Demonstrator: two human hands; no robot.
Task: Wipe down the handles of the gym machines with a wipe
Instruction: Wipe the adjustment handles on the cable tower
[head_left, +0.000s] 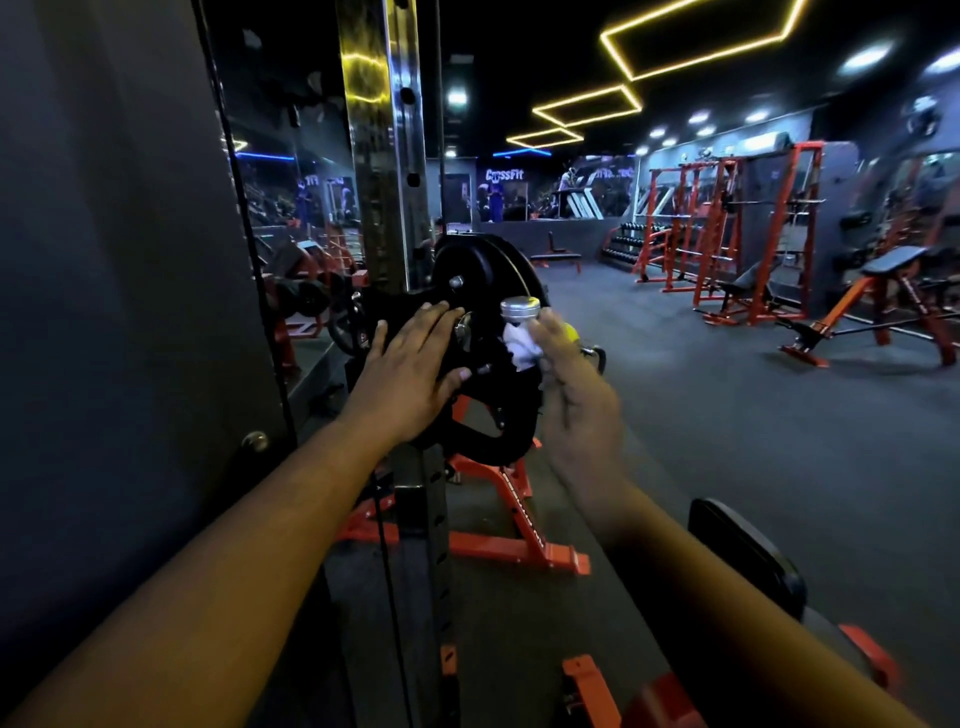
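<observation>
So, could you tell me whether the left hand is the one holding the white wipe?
No, the white wipe is held by the right hand, while the left hand rests flat on the black pulley assembly.

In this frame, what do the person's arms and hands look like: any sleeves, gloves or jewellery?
Both forearms are bare up to the frame edge, with no sleeves in view. The left hand and right hand wear no gloves, and no rings, watch or bands show. The right hand is motion-blurred.
</observation>
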